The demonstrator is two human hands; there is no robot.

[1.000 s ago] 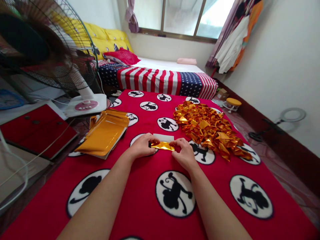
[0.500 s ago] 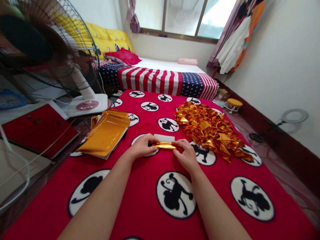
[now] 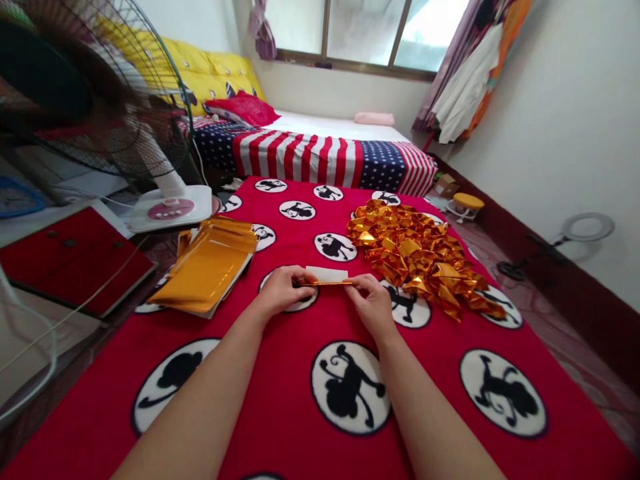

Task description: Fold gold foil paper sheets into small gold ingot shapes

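Observation:
Between my hands is a sheet of gold foil paper (image 3: 327, 274), its pale back facing up and a narrow gold fold along the edge nearest me. My left hand (image 3: 289, 291) pinches the left end of the fold. At the right end, my right hand (image 3: 369, 301) pinches it between thumb and fingers. The sheet is just over the red cloth (image 3: 260, 393) with monkey prints. To the right lies a heap of folded gold foil pieces (image 3: 410, 250). A stack of flat gold foil sheets (image 3: 210, 267) rests on the left.
A standing fan (image 3: 170, 203) is at the left, beside a red panel (image 3: 75, 257) and loose white cables (image 3: 47, 360). Beyond the cloth stands a bed (image 3: 320, 160) with a striped cover. A yellow stool (image 3: 469, 202) and a ring light (image 3: 589, 227) are on the right.
The gold strip at the near edge has turned from a wide shiny band to a thin line, as my fingers roll it away from me. Both hands keep their grip.

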